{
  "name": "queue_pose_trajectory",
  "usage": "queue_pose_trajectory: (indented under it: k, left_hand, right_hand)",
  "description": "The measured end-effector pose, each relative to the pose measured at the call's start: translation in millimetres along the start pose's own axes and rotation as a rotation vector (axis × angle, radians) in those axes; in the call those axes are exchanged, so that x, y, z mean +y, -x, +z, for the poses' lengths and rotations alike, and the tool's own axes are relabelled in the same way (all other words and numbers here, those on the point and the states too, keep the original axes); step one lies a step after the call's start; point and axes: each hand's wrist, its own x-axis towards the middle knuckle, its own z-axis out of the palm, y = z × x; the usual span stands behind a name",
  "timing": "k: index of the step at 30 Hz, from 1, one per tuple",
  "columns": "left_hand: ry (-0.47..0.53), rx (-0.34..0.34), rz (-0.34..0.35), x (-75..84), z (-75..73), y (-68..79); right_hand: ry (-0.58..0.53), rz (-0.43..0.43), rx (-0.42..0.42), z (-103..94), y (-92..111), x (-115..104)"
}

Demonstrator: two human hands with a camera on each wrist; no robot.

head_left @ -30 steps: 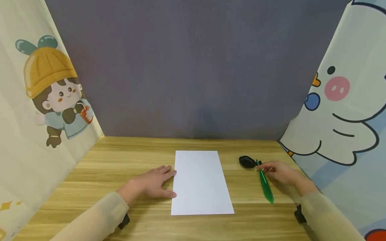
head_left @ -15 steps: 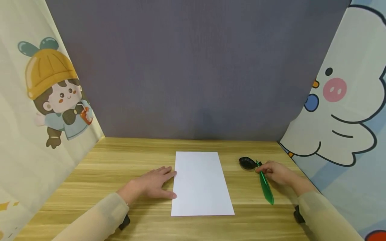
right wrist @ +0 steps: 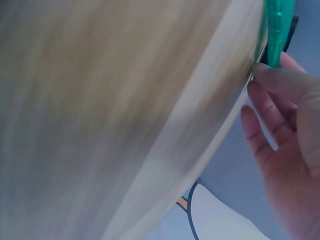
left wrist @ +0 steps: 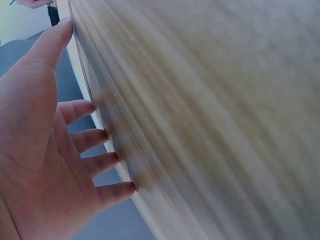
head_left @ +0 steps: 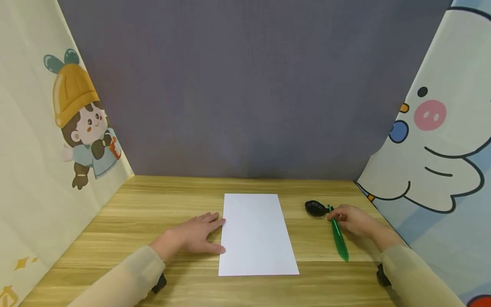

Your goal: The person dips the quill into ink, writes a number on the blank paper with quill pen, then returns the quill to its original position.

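Observation:
A white sheet of paper (head_left: 257, 234) lies flat on the wooden table (head_left: 176, 187). My left hand (head_left: 197, 234) rests at its left edge, fingers spread, thumb and fingertips touching the paper's side. To the right lies a black spoon-like thing (head_left: 316, 208), its rounded end toward the paper and its narrow part running toward my right hand (head_left: 353, 219). A long, leaf-shaped green translucent piece (head_left: 339, 243) crosses that narrow part. My right thumb and index finger pinch the green piece near its upper end, as the right wrist view shows; the other fingers curl loosely.
A dark grey panel (head_left: 245, 94) stands behind the table. Cloths with cartoon prints hang on the left (head_left: 30, 140) and on the right (head_left: 433, 179). Black wrist straps show on the left (head_left: 159, 283) and right (head_left: 382, 275) forearms.
Both hands, the paper, the black spoon-like thing and the green piece keep their places. Only the head view shifts slightly.

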Motion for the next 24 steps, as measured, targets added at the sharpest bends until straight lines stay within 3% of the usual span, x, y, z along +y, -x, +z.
queue_pose_trajectory:
  k: [8, 15, 24]
  left_hand:
    - [0.009, 0.003, 0.004, 0.9, 0.1, 0.8]
    - [0.004, 0.005, 0.000, 0.5, 1.1, -0.9]
    - [0.005, 0.003, 0.001, 0.8, 0.1, -1.5]
  right_hand:
    - [0.113, -0.068, 0.050, -4.1, 8, -3]
    - [0.032, -0.055, 0.092, -7.2, 17, -7]
    - [-0.067, 0.043, 0.187, -7.5, 23, -14]
